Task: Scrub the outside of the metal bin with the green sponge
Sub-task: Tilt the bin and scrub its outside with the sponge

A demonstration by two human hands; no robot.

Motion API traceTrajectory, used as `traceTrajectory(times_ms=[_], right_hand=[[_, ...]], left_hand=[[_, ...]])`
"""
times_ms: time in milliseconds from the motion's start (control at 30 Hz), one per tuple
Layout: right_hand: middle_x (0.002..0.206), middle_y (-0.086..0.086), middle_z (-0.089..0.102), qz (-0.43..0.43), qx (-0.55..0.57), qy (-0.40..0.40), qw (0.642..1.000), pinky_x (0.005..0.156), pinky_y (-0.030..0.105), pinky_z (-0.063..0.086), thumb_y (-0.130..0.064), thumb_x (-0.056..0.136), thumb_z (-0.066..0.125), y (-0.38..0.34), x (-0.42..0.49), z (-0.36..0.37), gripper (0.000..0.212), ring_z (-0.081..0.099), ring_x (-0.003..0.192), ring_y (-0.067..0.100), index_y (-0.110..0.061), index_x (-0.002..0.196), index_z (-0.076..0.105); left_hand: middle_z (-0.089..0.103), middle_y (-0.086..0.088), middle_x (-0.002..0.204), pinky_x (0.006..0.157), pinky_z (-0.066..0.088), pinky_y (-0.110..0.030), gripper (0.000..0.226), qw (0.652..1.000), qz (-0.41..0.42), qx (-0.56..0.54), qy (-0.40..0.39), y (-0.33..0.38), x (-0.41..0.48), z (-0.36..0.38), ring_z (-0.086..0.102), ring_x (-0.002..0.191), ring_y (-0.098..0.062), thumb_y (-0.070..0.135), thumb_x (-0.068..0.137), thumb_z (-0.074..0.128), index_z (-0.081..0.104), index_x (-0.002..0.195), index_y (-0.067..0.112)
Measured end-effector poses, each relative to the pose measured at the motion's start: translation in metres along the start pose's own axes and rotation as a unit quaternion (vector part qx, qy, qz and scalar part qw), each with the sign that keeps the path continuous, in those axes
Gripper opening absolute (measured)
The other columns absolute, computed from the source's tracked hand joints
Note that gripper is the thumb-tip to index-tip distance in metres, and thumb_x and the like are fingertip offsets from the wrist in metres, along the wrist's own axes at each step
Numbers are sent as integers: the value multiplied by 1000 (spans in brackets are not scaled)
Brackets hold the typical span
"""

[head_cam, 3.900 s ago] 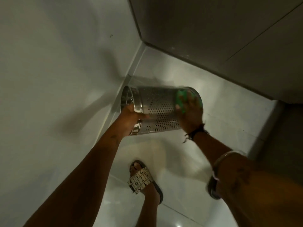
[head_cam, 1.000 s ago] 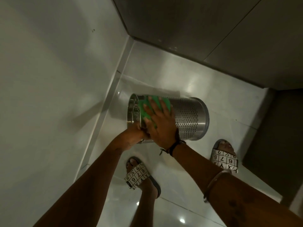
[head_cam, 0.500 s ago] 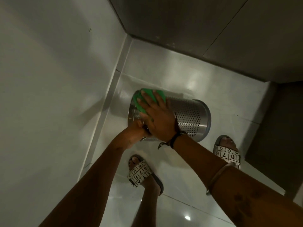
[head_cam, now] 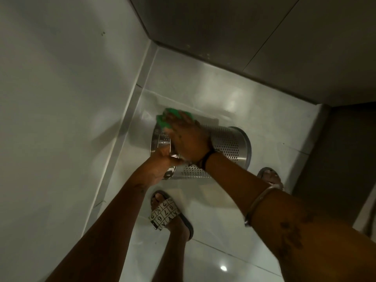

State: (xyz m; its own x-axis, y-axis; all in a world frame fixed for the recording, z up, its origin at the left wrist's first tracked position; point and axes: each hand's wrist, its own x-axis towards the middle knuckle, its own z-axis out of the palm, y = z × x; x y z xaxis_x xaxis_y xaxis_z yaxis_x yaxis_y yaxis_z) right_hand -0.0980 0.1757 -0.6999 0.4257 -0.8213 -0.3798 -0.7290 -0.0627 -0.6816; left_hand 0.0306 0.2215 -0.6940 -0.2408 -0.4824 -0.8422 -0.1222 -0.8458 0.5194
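Right hand [head_cam: 188, 137] pressed the green sponge [head_cam: 163, 120] flat at the metal bin [head_cam: 227, 143]'s open end; its length ran rightward, left hand [head_cam: 160, 165] clamping the rim below.

A pale, smooth wall [head_cam: 53, 102] fills the left side and meets a glossy floor of large light tiles [head_cam: 213, 237] along a narrow skirting strip [head_cam: 130, 110]. Thin grout lines cross the tiles. A darker grey panelled wall [head_cam: 254, 33] closes the far side (one seam runs slantwise across it). A small bright reflection of a lamp [head_cam: 223, 268] shines on the floor.
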Motion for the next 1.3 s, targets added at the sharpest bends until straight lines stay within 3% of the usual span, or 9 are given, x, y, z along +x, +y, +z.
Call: traceTrajectory(times_ms=[100,233,400,600,667,800,1000,1200,1300], right_hand=[[163,-5,25,30,11,10,999,119,59,11,-39,98,33,-6,-19,15,54,14,152,30,-26,150,31],[166,-5,12,154,-70,10,986,123,59,9,-39,103,33,60,-62,35,55,4,154,26,-30,154,17],[153,6,40,308,-26,46,950,117,47,30,-33,100,39,98,-70,23,45,36,142,34,-21,144,42],[159,1,35,11,3,23,1000,120,50,26,-28,97,45,-4,-7,19,51,27,149,27,-25,147,37],[159,0,35,15,63,30,997,118,56,20,-28,97,41,-16,-12,21,50,24,150,31,-22,146,40],[161,-1,29,90,-30,30,995,119,60,22,-24,100,44,35,-49,32,50,19,151,31,-27,148,35],[150,5,46,244,-45,-16,969,116,48,36,-34,102,35,102,-61,21,39,41,138,29,-26,140,44],[152,14,46,-25,62,15,998,121,47,28,-19,102,33,8,10,24,42,38,143,31,-16,141,49],[155,9,41,-25,98,32,994,121,52,27,-20,102,38,4,1,33,43,33,147,30,-21,144,44]], left_hand=[[74,-5,105,103,48,-49,45,1000,7,16,-10,1,-2,-3,62,116,-36,-14,80,59,76,93,26],[72,-9,114,102,45,-52,35,1000,-17,7,11,1,-4,-11,61,117,-36,-1,83,67,68,113,15],[74,-5,113,96,50,-44,35,999,-33,31,16,-2,1,-8,64,115,-28,4,80,71,71,107,25],[74,-15,112,101,51,-47,42,999,-15,41,29,-2,1,-1,67,112,-31,-8,73,70,71,111,11],[78,-8,103,96,54,-43,37,999,-11,35,10,-1,-5,-1,71,103,-23,-9,77,67,76,101,18],[65,-25,124,102,48,-55,47,998,-47,-11,30,1,-7,-2,60,119,-42,-11,77,67,61,121,3],[54,-7,143,106,35,-46,57,990,-103,15,93,7,-2,4,47,133,-31,36,85,69,51,137,22],[70,-14,120,109,43,-53,34,992,-52,99,54,8,3,-7,61,119,-34,5,82,69,67,114,15],[71,-15,118,108,44,-54,30,989,-71,114,57,8,1,-10,62,116,-34,3,80,67,69,104,21]])
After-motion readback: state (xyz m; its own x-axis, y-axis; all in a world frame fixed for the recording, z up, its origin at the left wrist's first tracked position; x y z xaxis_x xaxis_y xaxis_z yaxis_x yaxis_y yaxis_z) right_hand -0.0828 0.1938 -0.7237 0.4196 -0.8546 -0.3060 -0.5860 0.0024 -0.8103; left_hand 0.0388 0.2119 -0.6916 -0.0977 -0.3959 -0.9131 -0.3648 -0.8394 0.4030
